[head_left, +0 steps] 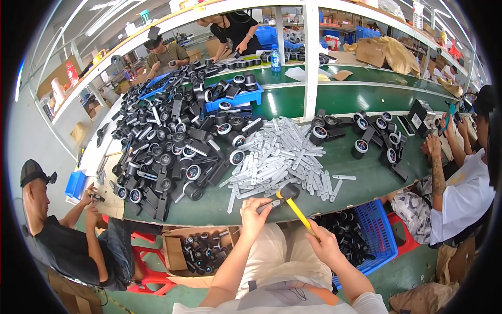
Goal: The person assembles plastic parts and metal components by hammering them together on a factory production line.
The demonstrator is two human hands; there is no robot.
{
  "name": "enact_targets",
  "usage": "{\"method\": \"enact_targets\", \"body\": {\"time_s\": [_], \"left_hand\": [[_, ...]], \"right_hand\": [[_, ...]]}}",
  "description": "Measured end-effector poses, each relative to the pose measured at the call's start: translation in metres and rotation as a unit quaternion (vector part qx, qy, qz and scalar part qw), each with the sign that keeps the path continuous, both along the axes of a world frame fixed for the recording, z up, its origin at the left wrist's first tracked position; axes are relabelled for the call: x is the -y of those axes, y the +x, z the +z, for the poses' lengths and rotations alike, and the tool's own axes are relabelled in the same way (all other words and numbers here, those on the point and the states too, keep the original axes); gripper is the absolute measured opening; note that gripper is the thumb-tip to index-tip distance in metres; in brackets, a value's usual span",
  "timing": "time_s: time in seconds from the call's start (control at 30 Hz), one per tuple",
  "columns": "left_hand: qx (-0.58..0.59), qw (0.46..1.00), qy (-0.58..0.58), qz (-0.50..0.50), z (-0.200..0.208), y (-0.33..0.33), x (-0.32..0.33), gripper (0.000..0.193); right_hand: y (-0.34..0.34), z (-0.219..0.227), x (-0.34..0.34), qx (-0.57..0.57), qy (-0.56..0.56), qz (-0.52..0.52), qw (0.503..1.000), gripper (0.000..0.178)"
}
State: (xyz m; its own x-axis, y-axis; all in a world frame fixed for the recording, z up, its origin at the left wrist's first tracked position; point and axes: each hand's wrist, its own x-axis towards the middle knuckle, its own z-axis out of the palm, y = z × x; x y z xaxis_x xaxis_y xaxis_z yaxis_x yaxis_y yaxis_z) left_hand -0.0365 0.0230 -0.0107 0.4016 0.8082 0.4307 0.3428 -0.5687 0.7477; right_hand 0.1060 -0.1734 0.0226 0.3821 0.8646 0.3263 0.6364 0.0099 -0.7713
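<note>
My right hand (324, 242) is wrapped round the yellow handle of a mallet (299, 212), whose black head rests over the table's front edge. Just left of that head, my left hand (253, 215) grips a dark, elongated part with a grey strip (269, 205). The head is touching or very close to this part; I cannot tell which. Beyond both hands spreads a heap of flat grey strips (282, 152). To its left lies a large pile of black parts with round, lens-like ends (166, 159).
Several black parts (361, 147) lie right of the strips. Below the table edge stand a cardboard box (175, 254) of black parts and a blue crate (384, 238). A white post (310, 63) rises behind. Co-workers sit left (57, 225) and right (465, 183).
</note>
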Motion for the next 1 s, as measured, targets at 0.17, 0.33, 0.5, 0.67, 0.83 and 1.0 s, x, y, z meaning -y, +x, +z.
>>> {"method": "enact_targets", "body": {"time_s": [0.17, 0.33, 0.5, 0.67, 0.83, 1.0], "left_hand": [[0.042, 0.998, -0.038, -0.001, 0.003, 0.002, 0.0, 0.013], [0.021, 0.999, -0.046, 0.002, 0.004, 0.001, -0.001, 0.012], [0.011, 1.0, -0.025, -0.007, 0.0, 0.001, -0.003, 0.012], [0.023, 0.999, -0.01, -0.022, -0.004, -0.001, -0.006, 0.015], [-0.035, 0.996, 0.08, 0.024, 0.009, -0.02, 0.001, 0.037], [-0.063, 0.996, 0.056, -0.008, -0.003, -0.032, -0.007, 0.032]], "right_hand": [[0.012, -0.009, -0.004, 0.06, -0.001, 0.019, 0.998, 0.043], [0.012, -0.004, -0.005, 0.07, 0.007, 0.015, 0.997, 0.043], [0.011, 0.009, -0.005, 0.075, -0.035, 0.025, 0.996, 0.042], [0.012, 0.002, -0.008, 0.118, -0.045, 0.05, 0.991, 0.043], [-0.001, 0.016, -0.006, 0.064, 0.015, 0.038, 0.997, 0.045], [-0.008, 0.006, -0.007, 0.098, -0.042, 0.066, 0.992, 0.043]]}}
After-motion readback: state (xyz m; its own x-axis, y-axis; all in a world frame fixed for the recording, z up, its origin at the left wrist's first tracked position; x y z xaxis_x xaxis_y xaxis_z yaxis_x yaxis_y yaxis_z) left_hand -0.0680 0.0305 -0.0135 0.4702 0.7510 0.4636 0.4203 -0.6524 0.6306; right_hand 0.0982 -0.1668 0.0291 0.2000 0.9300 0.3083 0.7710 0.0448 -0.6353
